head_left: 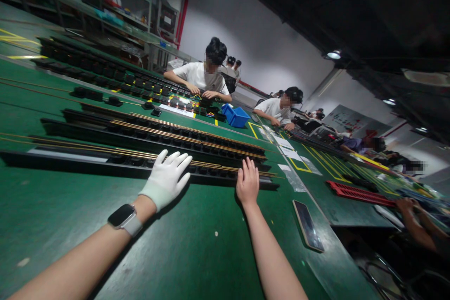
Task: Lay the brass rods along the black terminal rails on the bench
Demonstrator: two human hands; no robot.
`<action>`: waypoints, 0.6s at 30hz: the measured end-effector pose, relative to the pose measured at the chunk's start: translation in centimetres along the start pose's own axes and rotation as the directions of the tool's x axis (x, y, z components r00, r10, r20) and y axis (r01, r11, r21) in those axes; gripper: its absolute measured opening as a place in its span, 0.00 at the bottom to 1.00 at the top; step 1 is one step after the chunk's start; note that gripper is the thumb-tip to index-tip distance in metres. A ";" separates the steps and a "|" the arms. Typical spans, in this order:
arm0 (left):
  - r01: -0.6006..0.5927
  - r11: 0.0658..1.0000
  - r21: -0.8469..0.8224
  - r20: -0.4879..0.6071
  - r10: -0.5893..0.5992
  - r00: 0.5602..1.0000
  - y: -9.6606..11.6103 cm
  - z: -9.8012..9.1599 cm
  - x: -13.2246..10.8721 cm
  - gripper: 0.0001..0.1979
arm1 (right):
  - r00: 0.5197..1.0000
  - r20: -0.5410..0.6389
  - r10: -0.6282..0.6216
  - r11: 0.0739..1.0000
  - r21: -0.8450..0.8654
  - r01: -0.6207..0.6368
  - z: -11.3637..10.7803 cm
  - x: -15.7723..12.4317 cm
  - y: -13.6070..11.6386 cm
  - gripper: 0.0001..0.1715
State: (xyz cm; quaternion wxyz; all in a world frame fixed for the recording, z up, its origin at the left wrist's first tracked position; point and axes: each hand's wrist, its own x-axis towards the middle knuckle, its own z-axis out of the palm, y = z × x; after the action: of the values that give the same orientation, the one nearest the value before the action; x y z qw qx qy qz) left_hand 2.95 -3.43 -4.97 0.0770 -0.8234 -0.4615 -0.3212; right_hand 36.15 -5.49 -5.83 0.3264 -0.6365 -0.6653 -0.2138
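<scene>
My left hand point(166, 179), in a white glove, lies palm down on the nearest long black rail point(87, 163), with its fingers spread across thin brass-coloured rods point(207, 165). Farther right, my bare right hand point(248, 181) rests flat near the right end of the same rail, its fingertips by the rods and its fingers stretched out. Neither hand is closed around anything. Behind this rail, more black rails point(56, 126) lie side by side, with dark blocks and more rods along them.
On the green table point(197, 253) a phone point(308, 226) lies at the right. Farther back are a blue bin point(236, 116), rows of black parts, paper sheets and a red slotted strip point(358, 193). Several people sit around the tables, with one person's hands at the far right.
</scene>
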 end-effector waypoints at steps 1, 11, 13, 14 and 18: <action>0.000 1.000 0.002 0.000 0.000 1.000 0.0 0.0 0.0 0.25 | 1.000 0.011 0.002 1.000 0.000 -0.002 0.1 0.0 0.1 0.29; 0.003 1.000 0.000 0.009 -0.003 1.000 0.0 0.0 0.1 0.26 | 1.000 0.027 0.014 1.000 -0.004 -0.014 0.1 0.1 0.1 0.28; 0.003 1.000 0.006 0.011 -0.003 1.000 0.1 0.0 0.1 0.26 | 1.000 0.011 0.027 1.000 -0.005 -0.026 0.1 0.1 0.2 0.28; 0.003 1.000 0.006 0.010 -0.003 1.000 0.1 0.0 0.0 0.26 | 0.999 0.014 0.029 1.000 -0.004 -0.029 0.1 0.0 0.3 0.28; 0.003 1.000 0.002 0.008 -0.003 1.000 0.0 -0.1 0.0 0.25 | 0.999 0.041 0.026 1.000 0.007 -0.026 0.4 -0.1 0.6 0.29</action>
State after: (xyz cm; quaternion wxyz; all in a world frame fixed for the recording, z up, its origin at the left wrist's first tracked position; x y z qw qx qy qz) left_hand 2.97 -3.46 -4.91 0.0755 -0.8239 -0.4633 -0.3176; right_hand 36.66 -5.22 -6.21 0.3176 -0.6482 -0.6643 -0.1940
